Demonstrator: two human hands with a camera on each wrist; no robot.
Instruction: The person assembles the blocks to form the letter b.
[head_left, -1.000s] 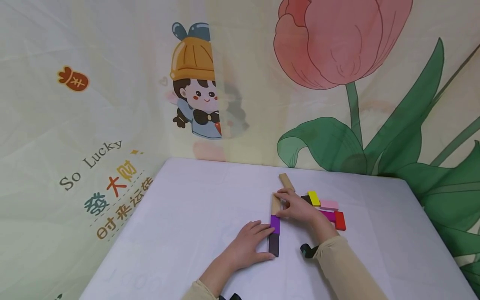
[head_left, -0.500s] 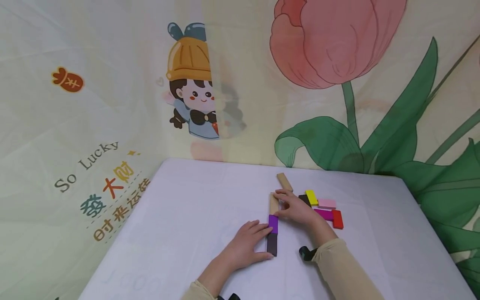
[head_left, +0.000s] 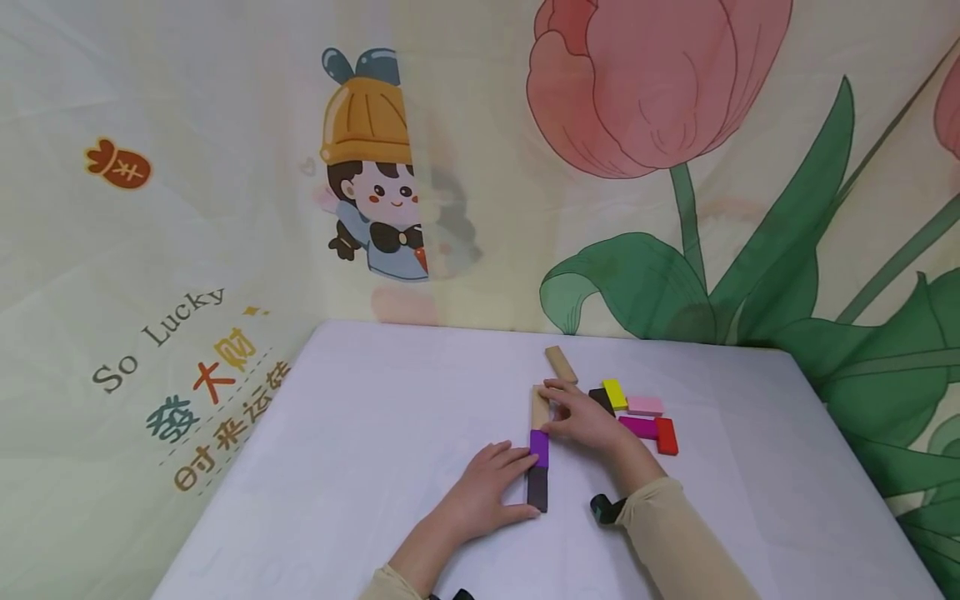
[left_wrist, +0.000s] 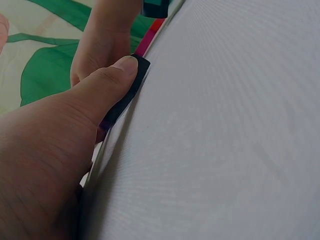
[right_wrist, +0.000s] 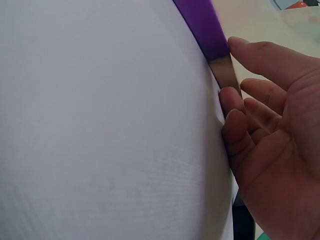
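Three flat blocks are lining up at frame centre: I'm bracing the black wooden block (head_left: 537,489) and purple wooden block (head_left: 538,447) with my left hand (head_left: 480,497), its fingers straight, while my right hand (head_left: 588,419) is nudging the plain tan wooden block (head_left: 538,407) with straight fingers. I judge the next move needs a square end-to-end push on the white counter (head_left: 375,433).

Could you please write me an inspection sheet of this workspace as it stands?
Surface: white table.
Job's things: black block, purple block and wooden block lie end to end in a line.
Clutter: second wooden block; loose cluster of blocks, dark, yellow, pink, magenta, red.
Hands: left hand touches the black and purple blocks; right hand touches the wooden block.
Cables: nothing seen.
Surroundings: printed backdrop with tulip and cartoon figure.
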